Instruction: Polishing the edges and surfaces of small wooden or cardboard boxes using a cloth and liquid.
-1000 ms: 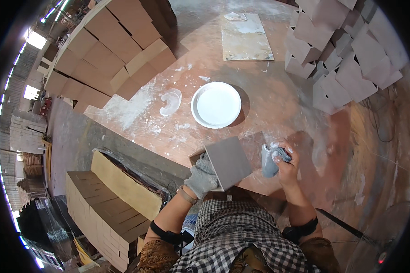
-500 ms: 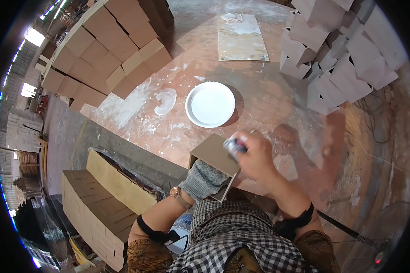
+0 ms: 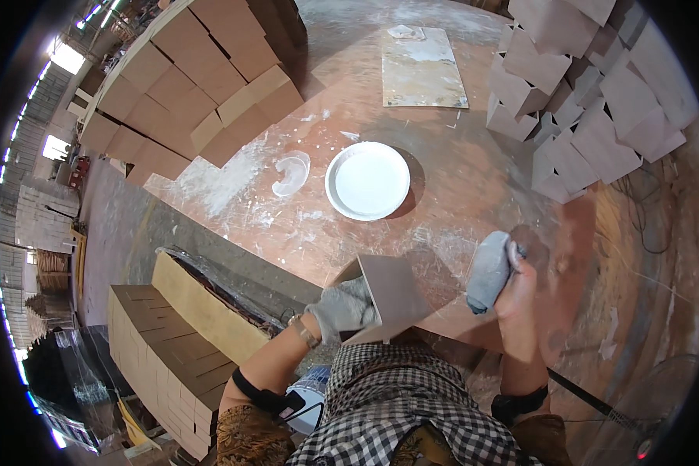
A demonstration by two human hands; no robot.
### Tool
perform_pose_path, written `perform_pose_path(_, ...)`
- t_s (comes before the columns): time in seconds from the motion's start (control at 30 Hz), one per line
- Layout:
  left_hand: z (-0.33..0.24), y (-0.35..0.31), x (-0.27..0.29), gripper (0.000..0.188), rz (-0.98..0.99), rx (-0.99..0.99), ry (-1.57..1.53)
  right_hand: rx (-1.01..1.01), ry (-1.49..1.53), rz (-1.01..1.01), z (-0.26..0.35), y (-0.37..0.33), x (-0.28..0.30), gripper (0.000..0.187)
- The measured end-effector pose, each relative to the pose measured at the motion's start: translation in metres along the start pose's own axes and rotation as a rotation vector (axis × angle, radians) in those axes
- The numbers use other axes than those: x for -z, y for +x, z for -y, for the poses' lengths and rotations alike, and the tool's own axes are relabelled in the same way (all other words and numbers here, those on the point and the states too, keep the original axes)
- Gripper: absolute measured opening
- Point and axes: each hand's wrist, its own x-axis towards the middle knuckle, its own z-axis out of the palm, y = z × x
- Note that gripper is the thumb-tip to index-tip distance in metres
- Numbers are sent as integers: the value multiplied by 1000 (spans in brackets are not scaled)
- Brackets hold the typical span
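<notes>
My left hand (image 3: 346,306), in a grey knit glove, reaches into an open-ended box (image 3: 398,293) and grips it from inside. One flat side of the box, greyish and pale, is tilted toward the right. Off to the right of the box, apart from it, my bare right hand (image 3: 519,289) is closed around a grey-blue wadded cloth pad (image 3: 488,272). Beyond the box, on the reddish work surface (image 3: 287,252), stands a round white basin (image 3: 333,191) with white liquid or paste in it.
Brown boxes (image 3: 175,85) are stacked at the far left, pale ones (image 3: 598,136) at the far right. A stained board (image 3: 426,70) lies at the back. A curved translucent scrap (image 3: 291,175) sits left of the basin. More brown boxes (image 3: 163,342) stand at lower left.
My right hand has moved away from the box to the right with the cloth pad. My left hand has turned the box, so a paler side now shows.
</notes>
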Motion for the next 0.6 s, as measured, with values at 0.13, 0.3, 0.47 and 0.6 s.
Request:
perform_pose_path(0.13, 30, 25, 9, 48, 294, 221, 47, 14, -93, -37, -31, 3, 21, 22)
perform_pose_path(0.3, 74, 41, -30, 49, 230, 290, 75, 261, -474, 142, -40, -6, 11, 18)
perform_pose_path(0.47, 94, 45, -60, 49, 127, 247, 58, 713, -1303, 567, -47, -27, -20, 20)
perform_pose_path(0.6, 103, 44, -74, 49, 47, 214, 40, 791, -1626, 694, -61, -26, -42, 23)
